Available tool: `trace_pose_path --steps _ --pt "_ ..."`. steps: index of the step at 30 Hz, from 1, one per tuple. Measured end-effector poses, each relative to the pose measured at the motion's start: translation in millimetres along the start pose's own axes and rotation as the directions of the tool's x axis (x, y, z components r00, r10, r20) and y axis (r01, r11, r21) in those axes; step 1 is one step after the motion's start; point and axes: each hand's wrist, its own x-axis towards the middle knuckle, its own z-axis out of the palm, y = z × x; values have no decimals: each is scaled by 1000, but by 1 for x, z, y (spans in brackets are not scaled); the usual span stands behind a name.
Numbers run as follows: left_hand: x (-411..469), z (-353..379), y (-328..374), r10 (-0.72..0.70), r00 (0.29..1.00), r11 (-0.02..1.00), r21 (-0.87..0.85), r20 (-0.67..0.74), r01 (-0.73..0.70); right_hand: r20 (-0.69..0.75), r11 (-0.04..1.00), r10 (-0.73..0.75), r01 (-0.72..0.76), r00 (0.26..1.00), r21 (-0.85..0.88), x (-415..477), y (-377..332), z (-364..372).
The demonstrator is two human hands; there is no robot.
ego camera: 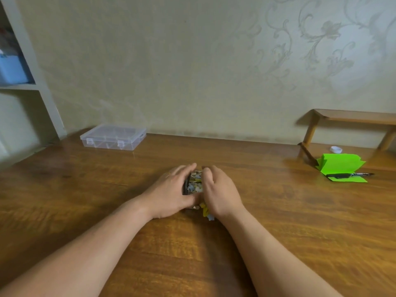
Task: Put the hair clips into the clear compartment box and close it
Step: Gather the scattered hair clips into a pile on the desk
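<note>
Hair clips point(195, 185), a small colourful heap, sit mid-table between the person's two hands. The left hand point(171, 189) and right hand point(220, 191) cup the pile from either side, fingers curved round it, a few clips poking out near the right wrist. The clear compartment box point(113, 137) lies well apart at the far left of the table point(192, 264), its lid down. Green paper point(340, 166) with a pen point(349, 175) lies far right.

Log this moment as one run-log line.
stage: gathering | left hand and right hand: cupped round pile of multicoloured hair clips | clear plastic compartment box: closed, far left on wooden table
</note>
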Motion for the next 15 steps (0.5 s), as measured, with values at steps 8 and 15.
trace_pose_path --steps 8,15 --pt "1 1 3 28 997 996 -81 -69 -33 -104 989 17 -32 994 -146 12 -16 23" --pt "2 1 -8 -25 992 967 -256 -125 -8 -153 992 21 -40 988 -122 14 -17 11"
